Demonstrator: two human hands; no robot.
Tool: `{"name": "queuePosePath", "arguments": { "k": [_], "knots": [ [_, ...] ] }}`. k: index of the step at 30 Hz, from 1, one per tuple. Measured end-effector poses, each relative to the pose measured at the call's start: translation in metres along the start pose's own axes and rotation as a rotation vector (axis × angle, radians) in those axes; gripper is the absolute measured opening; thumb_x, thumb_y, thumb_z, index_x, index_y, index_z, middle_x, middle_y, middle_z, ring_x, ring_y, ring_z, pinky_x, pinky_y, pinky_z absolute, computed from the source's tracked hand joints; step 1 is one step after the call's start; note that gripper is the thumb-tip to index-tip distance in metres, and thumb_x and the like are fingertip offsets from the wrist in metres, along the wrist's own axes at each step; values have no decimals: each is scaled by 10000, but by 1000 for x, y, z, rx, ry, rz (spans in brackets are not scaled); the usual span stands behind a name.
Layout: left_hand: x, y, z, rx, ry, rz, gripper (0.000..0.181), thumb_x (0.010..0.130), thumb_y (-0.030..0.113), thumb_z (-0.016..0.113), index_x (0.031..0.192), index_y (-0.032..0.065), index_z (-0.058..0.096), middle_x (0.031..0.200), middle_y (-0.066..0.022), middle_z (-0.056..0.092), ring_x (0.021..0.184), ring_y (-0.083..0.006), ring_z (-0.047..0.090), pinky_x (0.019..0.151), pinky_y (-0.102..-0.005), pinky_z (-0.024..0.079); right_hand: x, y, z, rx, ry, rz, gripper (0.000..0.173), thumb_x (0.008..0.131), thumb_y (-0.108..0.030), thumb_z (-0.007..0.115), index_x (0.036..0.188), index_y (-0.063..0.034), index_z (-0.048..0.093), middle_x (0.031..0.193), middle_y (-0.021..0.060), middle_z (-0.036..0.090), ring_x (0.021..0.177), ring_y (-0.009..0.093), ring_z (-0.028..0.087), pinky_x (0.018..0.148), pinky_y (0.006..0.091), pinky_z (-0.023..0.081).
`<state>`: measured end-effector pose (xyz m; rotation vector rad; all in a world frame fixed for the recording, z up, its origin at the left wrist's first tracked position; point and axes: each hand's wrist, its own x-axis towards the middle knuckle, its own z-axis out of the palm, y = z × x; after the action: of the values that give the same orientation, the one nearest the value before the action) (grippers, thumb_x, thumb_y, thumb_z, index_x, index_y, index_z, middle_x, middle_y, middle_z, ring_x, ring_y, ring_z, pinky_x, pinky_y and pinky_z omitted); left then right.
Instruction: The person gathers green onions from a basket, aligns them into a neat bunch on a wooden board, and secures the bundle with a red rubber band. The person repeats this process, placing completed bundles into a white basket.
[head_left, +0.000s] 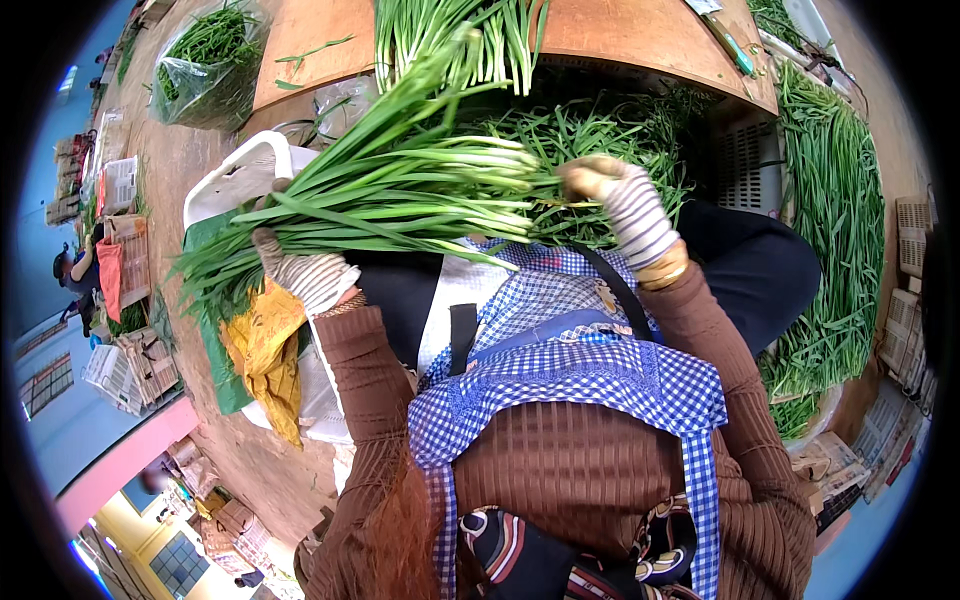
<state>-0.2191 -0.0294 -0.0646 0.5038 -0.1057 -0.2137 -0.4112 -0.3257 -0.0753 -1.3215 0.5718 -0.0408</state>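
My left hand (289, 262), in a striped glove with dark fingertips, holds a large bunch of long green leafy stalks, likely garlic chives (390, 187), by the leaf side. Their pale stem ends point right, over my lap. My right hand (596, 180), in a striped glove with stained fingertips, is blurred just right of those ends; whether it grips a stalk I cannot tell. Behind it lies a heap of loose green leaves (592, 135). More stalks (491, 52) lie on the wooden board (622, 30) ahead, their pale ends towards me.
A green-handled knife (731, 49) rests on the board's right part. A long pile of greens (832, 225) is at the right. On the left are a white plastic basket (281, 150), a yellow cloth (266, 345) and a plastic bag of greens (206, 67). A person (82, 270) is far left.
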Motion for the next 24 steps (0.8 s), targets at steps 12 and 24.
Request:
{"name": "queuePosePath", "arguments": {
  "k": [12, 24],
  "knots": [
    [-8, 2, 21, 33, 53, 52, 283, 770, 220, 620, 985, 37, 604, 1089, -143, 573, 1029, -310, 530, 922, -526, 406, 14, -16, 49, 108, -409, 133, 348, 804, -227, 628, 1081, -18, 602, 953, 57, 644, 850, 116, 572, 787, 242, 448],
    [-12, -6, 19, 25, -93, -59, 281, 761, 218, 641, 982, 45, 613, 1101, -136, 557, 1050, -308, 506, 938, -515, 389, 20, 8, 72, 193, -239, 15, 301, 705, -151, 697, 967, -19, 630, 868, 52, 661, 746, 141, 592, 694, 270, 473]
  ]
}}
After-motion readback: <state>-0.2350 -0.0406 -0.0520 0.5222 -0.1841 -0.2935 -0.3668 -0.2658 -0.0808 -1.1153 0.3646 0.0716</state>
